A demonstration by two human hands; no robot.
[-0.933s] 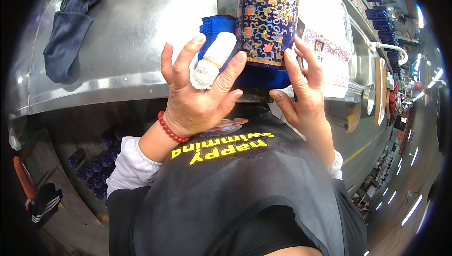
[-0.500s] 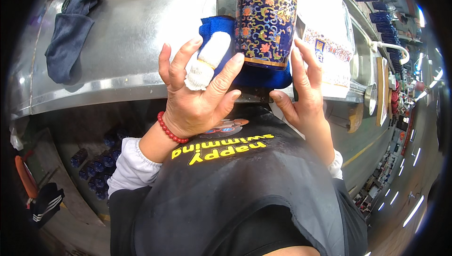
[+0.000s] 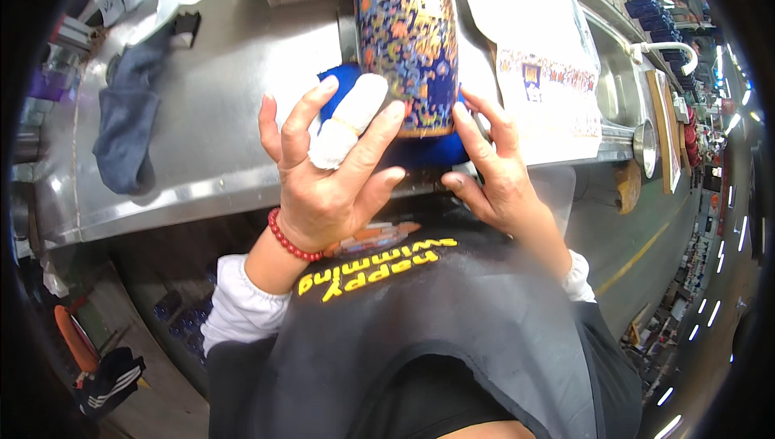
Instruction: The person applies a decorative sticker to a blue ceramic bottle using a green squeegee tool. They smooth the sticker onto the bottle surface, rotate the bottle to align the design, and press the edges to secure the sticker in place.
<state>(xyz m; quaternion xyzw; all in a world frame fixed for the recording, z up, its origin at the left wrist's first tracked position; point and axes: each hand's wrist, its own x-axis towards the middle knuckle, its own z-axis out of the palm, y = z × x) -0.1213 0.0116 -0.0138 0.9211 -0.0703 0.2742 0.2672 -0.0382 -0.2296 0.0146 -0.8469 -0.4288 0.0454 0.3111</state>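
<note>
My left hand [image 3: 331, 184] covers part of the blue cloth [image 3: 428, 151], and the patterned vase [image 3: 406, 39] hides the rest. I can't see the vase's base. Its top is cut by the frame edge. Shelves far right are too blurred to read.

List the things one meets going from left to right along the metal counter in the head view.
Dark grey cloth → left hand with white-bandaged finger → tall blue cylindrical vase with gold floral pattern → right hand → white printed sheet → round metal bowl.
</note>
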